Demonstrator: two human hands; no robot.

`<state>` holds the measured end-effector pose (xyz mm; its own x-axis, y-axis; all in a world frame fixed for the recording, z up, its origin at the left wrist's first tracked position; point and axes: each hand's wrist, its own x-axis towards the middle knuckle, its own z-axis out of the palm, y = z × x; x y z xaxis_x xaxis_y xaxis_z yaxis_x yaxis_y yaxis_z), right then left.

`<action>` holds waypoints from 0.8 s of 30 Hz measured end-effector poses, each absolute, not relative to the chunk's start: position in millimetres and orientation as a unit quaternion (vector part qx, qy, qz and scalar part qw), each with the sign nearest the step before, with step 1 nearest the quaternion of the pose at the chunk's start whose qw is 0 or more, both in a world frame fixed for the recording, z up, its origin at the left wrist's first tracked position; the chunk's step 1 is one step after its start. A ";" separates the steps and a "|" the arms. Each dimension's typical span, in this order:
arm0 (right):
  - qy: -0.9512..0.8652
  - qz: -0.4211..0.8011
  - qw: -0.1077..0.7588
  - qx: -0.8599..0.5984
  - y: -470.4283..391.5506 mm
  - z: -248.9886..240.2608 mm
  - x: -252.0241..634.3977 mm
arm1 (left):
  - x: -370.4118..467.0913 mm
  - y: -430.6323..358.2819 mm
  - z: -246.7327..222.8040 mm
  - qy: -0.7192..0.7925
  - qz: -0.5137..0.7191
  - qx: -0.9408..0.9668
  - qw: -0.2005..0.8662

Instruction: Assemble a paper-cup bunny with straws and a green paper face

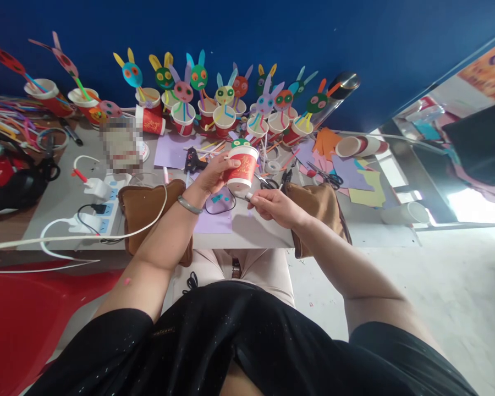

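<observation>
My left hand (215,175) is wrapped round a red paper cup (242,165) with white bands, held above the table and tilted so its bottom faces me. A green paper face (240,142) shows just behind the cup. Close to the cup's lower edge, my right hand (275,208) is closed in a pinch on a small pale thing (248,196), too small to name; whether it touches the cup I cannot tell. Under my hands lies purple paper (214,224). A black glue gun (194,160) rests left of the cup, and scissors (268,183) lie to its right.
Several red cups with paper rabbit figures (182,118) line the blue wall. Brown cushions (148,206) (319,214) flank my forearms. A power strip (107,206) with white cables stands at left; more scissors (330,177) and coloured paper (367,187) lie at right.
</observation>
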<state>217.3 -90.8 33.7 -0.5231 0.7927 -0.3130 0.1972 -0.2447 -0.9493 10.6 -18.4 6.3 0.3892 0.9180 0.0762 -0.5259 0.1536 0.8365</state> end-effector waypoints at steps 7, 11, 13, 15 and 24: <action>-0.650 0.504 0.342 -0.455 -91.8 37.6 226.8 | 12.3 -10.7 -10.2 0.281 0.528 0.441 0.669; -0.638 0.334 0.445 -0.532 -72.4 32.9 225.6 | 11.1 -9.4 -19.8 0.351 0.556 0.554 0.511; -0.663 0.266 0.455 -0.530 -59.4 29.4 227.0 | 9.9 -12.1 -18.4 0.364 0.536 0.633 0.423; -0.698 0.220 0.446 -0.516 -48.2 26.9 228.6 | 9.3 -15.2 -15.4 0.364 0.510 0.693 0.355; -0.810 0.188 0.393 -0.394 -35.8 25.0 228.9 | 11.3 -15.5 -15.0 0.313 0.484 0.763 0.292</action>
